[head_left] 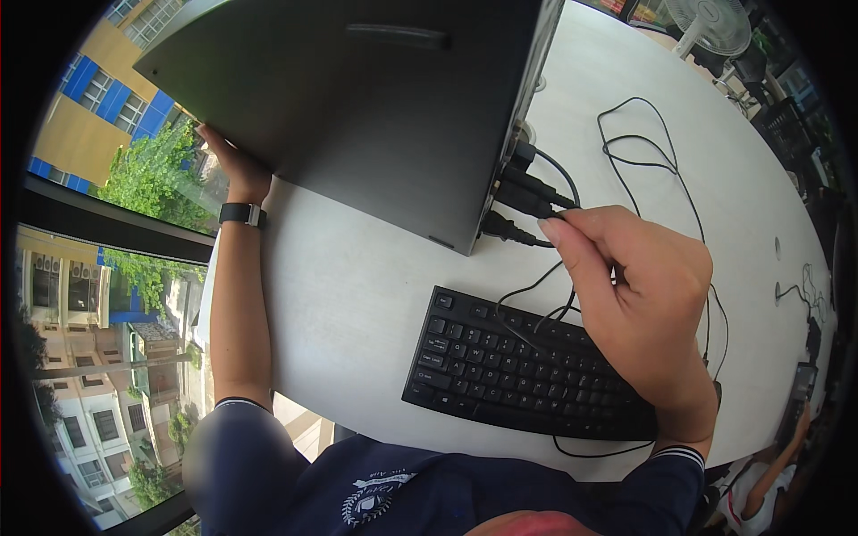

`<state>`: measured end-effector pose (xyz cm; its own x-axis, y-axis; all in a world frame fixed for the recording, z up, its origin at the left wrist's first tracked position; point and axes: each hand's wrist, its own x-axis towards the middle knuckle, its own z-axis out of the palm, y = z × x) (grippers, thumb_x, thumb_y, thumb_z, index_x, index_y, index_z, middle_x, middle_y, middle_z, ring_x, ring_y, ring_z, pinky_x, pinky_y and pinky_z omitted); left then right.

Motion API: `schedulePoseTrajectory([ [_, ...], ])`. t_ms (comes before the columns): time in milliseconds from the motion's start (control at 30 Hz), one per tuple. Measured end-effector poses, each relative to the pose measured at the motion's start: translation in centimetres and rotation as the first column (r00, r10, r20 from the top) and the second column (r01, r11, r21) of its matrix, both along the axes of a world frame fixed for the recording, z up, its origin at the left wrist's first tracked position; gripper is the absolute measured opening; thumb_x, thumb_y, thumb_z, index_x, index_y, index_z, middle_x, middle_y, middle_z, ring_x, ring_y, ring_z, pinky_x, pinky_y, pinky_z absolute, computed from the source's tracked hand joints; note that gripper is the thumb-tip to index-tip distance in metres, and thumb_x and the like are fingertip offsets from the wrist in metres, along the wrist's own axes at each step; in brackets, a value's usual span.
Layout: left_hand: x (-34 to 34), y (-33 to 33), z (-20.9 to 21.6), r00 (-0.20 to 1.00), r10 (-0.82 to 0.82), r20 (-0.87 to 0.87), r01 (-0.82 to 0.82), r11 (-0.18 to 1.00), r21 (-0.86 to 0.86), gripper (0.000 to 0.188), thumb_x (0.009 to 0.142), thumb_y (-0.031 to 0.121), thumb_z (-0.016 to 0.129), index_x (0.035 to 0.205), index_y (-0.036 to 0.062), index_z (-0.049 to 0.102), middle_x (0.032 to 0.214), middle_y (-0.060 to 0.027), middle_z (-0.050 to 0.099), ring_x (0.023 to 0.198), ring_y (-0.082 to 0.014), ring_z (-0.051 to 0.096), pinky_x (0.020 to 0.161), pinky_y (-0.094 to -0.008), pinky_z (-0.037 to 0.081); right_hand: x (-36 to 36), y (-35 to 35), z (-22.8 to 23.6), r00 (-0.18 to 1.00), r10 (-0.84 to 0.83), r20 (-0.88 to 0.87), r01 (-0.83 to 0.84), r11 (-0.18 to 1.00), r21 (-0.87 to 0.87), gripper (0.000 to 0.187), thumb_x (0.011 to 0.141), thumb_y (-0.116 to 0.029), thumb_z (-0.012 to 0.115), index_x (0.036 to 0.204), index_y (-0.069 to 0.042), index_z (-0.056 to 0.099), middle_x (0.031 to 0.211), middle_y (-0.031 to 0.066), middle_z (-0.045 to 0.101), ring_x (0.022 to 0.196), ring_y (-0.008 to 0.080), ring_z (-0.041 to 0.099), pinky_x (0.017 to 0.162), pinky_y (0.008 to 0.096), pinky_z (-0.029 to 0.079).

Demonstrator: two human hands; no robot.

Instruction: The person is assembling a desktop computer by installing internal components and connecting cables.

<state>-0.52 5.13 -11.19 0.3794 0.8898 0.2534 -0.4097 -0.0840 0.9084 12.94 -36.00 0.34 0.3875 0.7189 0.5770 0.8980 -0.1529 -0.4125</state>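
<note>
A black computer tower (340,116) stands on the white table, its row of ports facing right. My left hand (239,171) rests against the tower's left edge, with outstretched fingers partly hidden by the case. Several black cables are plugged into the port side, among them a thick-headed connector (527,192) and a power plug (505,229) just below it. My right hand (630,277) pinches a black cable close behind the thick connector, between thumb and forefinger. Below the cables lies a black keyboard (518,366), partly covered by my right hand and wrist.
A thin black cable (639,163) loops across the white table (340,313) on the right. Past the table's far right edge stands a white fan (710,27). A window with buildings outside lines the left. Another person's arm (786,456) reaches in at the lower right.
</note>
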Motion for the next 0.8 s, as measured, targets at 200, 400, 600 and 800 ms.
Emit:
schedulePoseTrajectory([
  [200,0.0,0.0,0.0,1.0,0.0,0.008,0.0,1.0,-0.031,0.098,0.093,0.085,0.031,0.164,0.018,0.021,0.167,-0.0099,0.023,0.151,-0.0312,0.026,0.124,-0.0486,0.022,0.1,0.1,-0.8,0.998,-0.009,0.068,0.005,0.998,0.058,0.014,0.081,-0.003,0.08,0.081,-0.003,0.066,0.055,0.006,0.054,0.043,0.0212,0.051,0.041,0.0324,0.034],
  [400,0.1,-0.3,0.2,0.999,0.035,-0.003,-0.035,0.999,0.02,0.098,0.092,0.085,0.031,0.164,0.0187,0.02,0.167,-0.0099,0.023,0.151,-0.031,0.026,0.124,-0.0483,0.023,0.1,0.6,-1.2,0.943,-0.014,0.333,-0.028,0.992,0.119,0.02,0.076,-0.005,0.084,0.081,-0.004,0.065,0.056,0.0042,0.049,0.043,0.0184,0.045,0.041,0.0304,0.032],
  [600,0.1,0.1,0.0,1.0,0.015,0.017,-0.015,1.0,-0.011,0.094,0.094,0.083,0.031,0.163,0.0194,0.021,0.167,-0.0095,0.024,0.151,-0.0299,0.026,0.125,-0.0481,0.023,0.3,-1.2,1.8,0.965,-0.006,0.264,0.025,0.997,-0.069,0.02,0.076,-0.005,0.087,0.084,0.002,0.07,0.063,0.0072,0.06,0.048,0.0166,0.051,0.046,0.0278,0.033],
  [800,0.0,0.5,-0.3,0.999,0.022,0.038,-0.02,0.999,-0.039,0.093,0.095,0.082,0.03,0.162,0.0189,0.024,0.166,-0.0075,0.025,0.15,-0.0287,0.027,0.124,-0.048,0.024,2.3,0.4,1.5,0.995,0.068,0.078,-0.069,0.998,0.009,0.023,0.072,-0.008,0.088,0.085,0.001,0.071,0.077,0.0096,0.066,0.07,0.0194,0.062,0.063,0.0295,0.043],
])
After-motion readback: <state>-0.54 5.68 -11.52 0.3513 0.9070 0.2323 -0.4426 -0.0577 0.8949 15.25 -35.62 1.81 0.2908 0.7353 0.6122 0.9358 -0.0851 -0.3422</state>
